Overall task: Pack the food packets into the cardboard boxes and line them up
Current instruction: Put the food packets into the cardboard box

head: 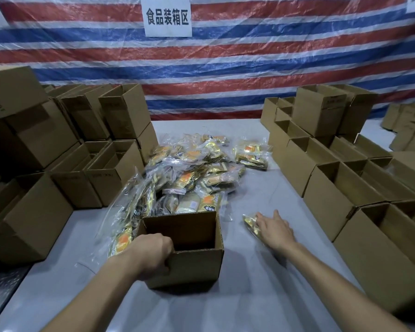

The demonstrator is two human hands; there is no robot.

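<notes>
Left grip (153, 254) is clenched over the near left rim of the open brown cardboard box (197, 267), which is set on the grey worktop (249, 303). Right of that box, the right grip (277, 230) is laid flat, fingers straight, on a single gold foil food packet (248, 222). Behind the box, a heap of clear-wrapped orange-and-gold food packets (201, 168) is piled.

left hand (151, 255) gripping box (197, 265), right hand (277, 232), packet (249, 224)
</notes>
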